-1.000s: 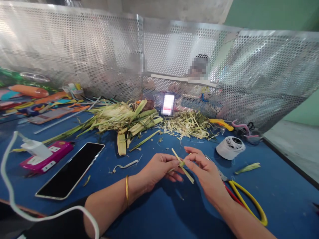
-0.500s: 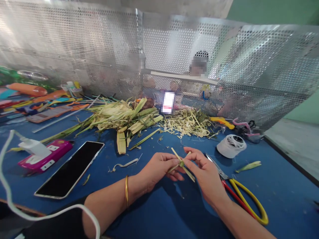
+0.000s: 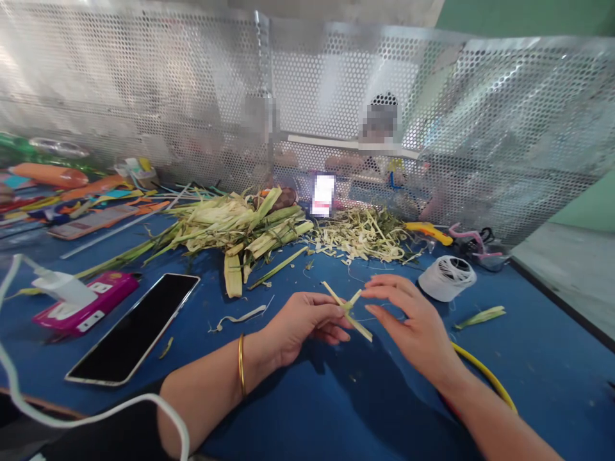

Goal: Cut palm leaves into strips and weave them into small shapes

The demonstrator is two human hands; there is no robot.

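Between the thumb and fingers of my left hand [image 3: 319, 317] is a small cross of pale green leaf strips [image 3: 346, 307], one strip laid over another. My right hand [image 3: 408, 320] hovers just right of the cross. Its thumb and fingers are apart, and a fine thread [image 3: 384, 315] shows near the thumb; whether the fingers touch it is unclear. Beneath my right forearm lie scissors with a yellow handle [image 3: 485, 371], mostly hidden. A spool of white thread [image 3: 446, 278] stands beyond my right hand.
Piles of long leaf strips [image 3: 235, 224] and curled shavings [image 3: 362, 237] lie along a perforated metal screen [image 3: 336, 83]. To the left are a black-screened phone [image 3: 134, 330] and a magenta power strip [image 3: 89, 304] with a white cable [image 3: 96, 419]. A person sits behind the screen.
My right hand has let go of the crossed strips and moved right, its fingers spreading and covering more of the scissors. My left hand still holds the cross.
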